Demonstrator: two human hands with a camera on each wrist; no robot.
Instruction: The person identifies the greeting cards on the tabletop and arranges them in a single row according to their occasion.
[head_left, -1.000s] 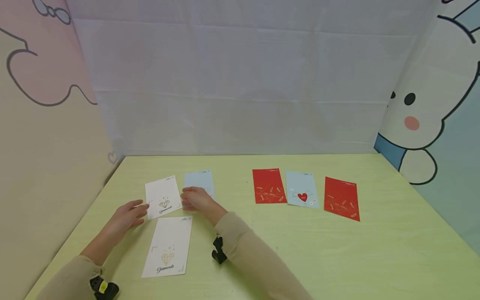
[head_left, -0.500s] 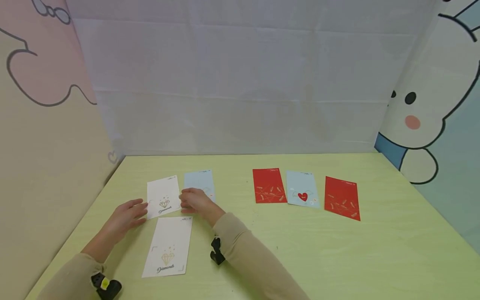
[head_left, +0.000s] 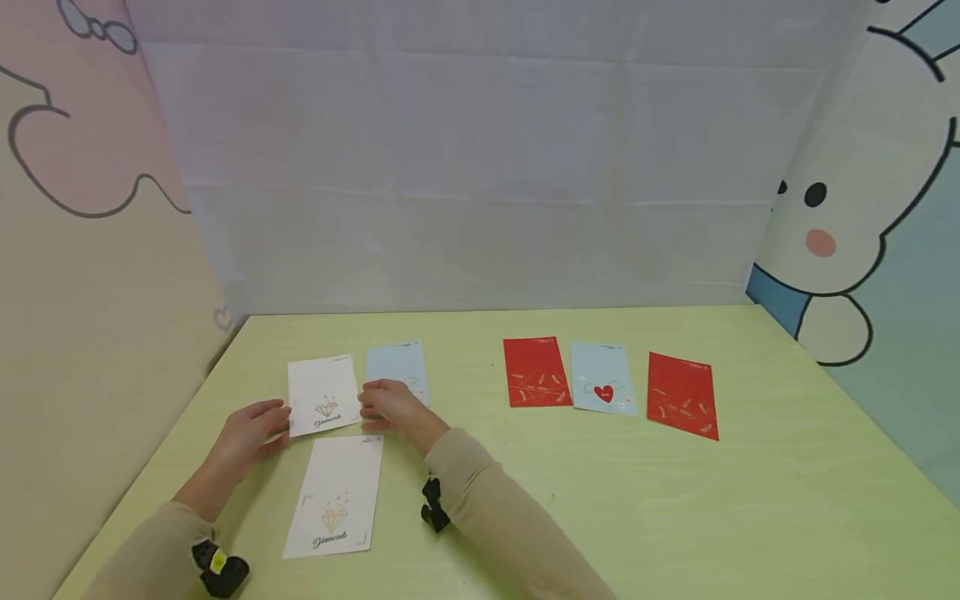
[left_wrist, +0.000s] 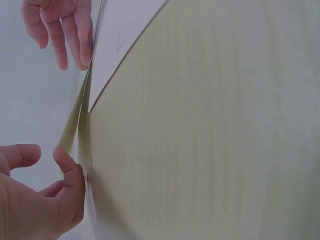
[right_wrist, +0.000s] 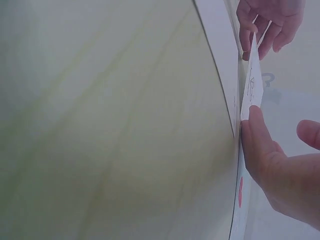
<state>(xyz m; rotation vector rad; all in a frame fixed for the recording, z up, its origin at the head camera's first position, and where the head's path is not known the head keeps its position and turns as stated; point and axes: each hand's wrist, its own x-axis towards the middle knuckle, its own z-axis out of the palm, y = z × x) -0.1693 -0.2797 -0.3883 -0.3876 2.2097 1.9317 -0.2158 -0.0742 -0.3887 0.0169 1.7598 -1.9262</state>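
Turned slightly straighter since earlier, the upper white card (head_left: 318, 382) is steadied over the table (head_left: 637, 508) between left hand (head_left: 243, 435) and right hand (head_left: 396, 410), fingers loosely bent, thumbs free; stock (presumably light, stiffish, crease-prone) is best taken by opposite edges.

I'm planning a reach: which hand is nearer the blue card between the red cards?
Right. The right hand, at the right edge of the upper Diamonds card, is left of that blue card; the left hand is farther left, at that Diamonds card's left edge.
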